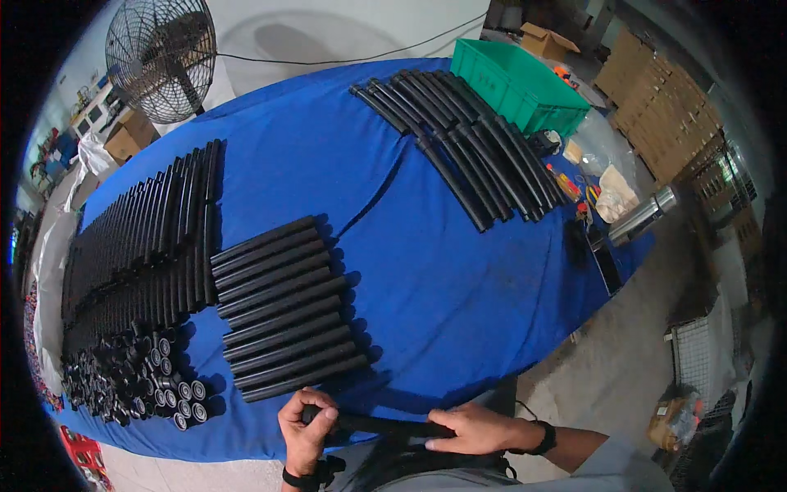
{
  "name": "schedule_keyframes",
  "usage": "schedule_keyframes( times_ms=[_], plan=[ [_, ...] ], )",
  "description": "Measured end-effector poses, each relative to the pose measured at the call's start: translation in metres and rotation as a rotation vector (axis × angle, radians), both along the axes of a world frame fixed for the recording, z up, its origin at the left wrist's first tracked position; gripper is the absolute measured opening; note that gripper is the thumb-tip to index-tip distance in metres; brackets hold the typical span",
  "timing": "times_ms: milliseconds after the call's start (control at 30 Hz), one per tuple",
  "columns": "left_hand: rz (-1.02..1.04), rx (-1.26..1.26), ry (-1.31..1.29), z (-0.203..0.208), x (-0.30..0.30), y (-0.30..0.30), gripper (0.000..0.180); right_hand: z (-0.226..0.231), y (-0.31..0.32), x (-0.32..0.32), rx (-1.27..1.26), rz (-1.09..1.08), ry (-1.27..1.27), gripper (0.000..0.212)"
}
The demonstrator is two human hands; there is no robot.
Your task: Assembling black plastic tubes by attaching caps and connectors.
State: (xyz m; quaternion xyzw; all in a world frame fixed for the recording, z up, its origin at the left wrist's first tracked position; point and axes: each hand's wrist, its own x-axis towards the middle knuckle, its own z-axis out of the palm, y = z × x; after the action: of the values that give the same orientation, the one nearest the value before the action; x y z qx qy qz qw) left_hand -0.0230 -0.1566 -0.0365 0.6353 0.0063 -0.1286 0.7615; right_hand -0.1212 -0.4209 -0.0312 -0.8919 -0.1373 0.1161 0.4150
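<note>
Close to my body at the table's near edge, a black tube (381, 425) lies crosswise between my hands. My left hand (305, 428) is closed around its left end, where a dark round end piece shows between thumb and fingers. Around the right end, my right hand (471, 430) is closed with the thumb on top. Just beyond my left hand, a row of several black tubes (283, 307) rests side by side on the blue cloth (459, 303). Left of that row lies a heap of small black round caps (123, 377), some showing pale rings.
Many black tubes (156, 230) are stacked at the left, and another group (463, 135) lies at the far right. A green crate (525, 90), hand tools (566, 182), a white cloth (615, 195) and a metal cylinder (643, 215) stand right. A fan (160, 57) is behind.
</note>
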Motion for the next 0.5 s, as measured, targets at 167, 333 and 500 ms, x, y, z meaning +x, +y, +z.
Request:
schedule_keyframes(
  times_ms=[167,333,500],
  plan=[
    [-0.051,-0.082,-0.110,-0.014,0.001,0.008,0.011,-0.006,0.008,-0.004,0.286,0.071,0.452,0.035],
    [-0.061,-0.086,-0.114,-0.001,0.001,0.000,0.013,0.010,-0.002,0.003,0.345,0.002,0.320,0.036],
    [-0.063,-0.109,-0.108,-0.017,0.001,0.008,0.014,0.002,0.004,-0.002,0.237,0.101,0.277,0.033]
  ],
)
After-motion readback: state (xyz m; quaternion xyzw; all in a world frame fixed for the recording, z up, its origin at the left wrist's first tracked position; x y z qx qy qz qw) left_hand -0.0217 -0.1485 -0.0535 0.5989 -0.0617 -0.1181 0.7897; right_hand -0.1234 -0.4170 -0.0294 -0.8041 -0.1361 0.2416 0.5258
